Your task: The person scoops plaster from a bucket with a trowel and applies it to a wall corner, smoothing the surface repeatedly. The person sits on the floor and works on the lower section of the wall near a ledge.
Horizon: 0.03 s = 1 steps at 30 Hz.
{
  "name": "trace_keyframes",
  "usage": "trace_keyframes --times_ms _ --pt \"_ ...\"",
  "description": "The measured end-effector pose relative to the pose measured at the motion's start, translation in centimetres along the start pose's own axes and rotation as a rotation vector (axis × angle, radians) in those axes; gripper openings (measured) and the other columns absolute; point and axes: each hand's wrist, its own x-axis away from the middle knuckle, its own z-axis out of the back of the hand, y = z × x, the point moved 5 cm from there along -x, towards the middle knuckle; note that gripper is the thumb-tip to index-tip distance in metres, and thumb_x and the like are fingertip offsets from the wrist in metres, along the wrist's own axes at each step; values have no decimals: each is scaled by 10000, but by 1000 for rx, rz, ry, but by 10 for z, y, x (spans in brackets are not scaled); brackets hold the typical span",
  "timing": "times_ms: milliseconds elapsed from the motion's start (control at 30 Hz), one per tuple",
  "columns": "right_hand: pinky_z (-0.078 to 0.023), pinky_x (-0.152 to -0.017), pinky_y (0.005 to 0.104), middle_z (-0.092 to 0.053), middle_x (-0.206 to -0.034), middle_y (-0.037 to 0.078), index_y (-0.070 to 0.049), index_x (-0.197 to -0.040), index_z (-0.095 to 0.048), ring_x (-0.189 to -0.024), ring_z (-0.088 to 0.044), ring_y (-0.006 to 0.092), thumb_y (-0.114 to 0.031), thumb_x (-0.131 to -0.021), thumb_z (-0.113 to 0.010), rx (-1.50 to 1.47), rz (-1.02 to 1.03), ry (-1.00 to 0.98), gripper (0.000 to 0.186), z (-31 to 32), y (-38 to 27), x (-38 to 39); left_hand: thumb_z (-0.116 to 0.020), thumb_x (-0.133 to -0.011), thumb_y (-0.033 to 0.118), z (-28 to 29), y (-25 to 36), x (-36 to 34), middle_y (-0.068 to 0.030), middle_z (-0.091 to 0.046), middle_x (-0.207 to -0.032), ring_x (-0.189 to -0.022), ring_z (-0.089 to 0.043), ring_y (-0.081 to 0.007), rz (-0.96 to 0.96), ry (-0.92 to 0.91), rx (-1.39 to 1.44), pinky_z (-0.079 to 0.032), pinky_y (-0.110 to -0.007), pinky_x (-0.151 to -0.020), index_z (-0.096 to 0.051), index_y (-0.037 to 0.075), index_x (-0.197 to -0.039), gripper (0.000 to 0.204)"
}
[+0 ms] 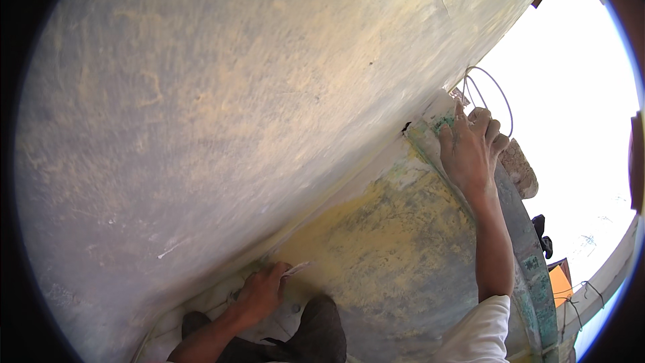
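Note:
My left hand [261, 290] is low beside the foot of the big wall, its fingers closed on a thin, pale, folded sheet [296, 269]. One end of the sheet sticks out past the fingertips; whether it is paper or sandpaper I cannot tell. Up at the right, my right hand [474, 151] grips the top of a ledge [440, 117] with bent, slightly parted fingers. Chipped green and whitish paint covers this ledge. Below it lies a yellowish, grey-blotched wall panel [383, 228], between my two arms.
A large, scuffed grey-yellow wall [222, 107] fills the left and top. Past the ledge are a looped wire [504, 94], a rough brown stone-like lump [519, 169] and a small black object [541, 236]. Pale tiles [161, 343] lie around my dark-trousered legs [319, 329].

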Motion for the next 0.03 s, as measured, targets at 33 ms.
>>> trace_keyframes --times_ms 33 --pt "-220 -1094 578 -429 -1367 164 -86 -1503 -492 -1277 -355 311 -372 -1003 -543 -8 34 -27 578 2 -4 -3 -635 -930 87 0 -1 0 -231 -661 -1060 -966 -659 -433 20 -13 -2 -509 -538 -860 -544 76 -1191 277"
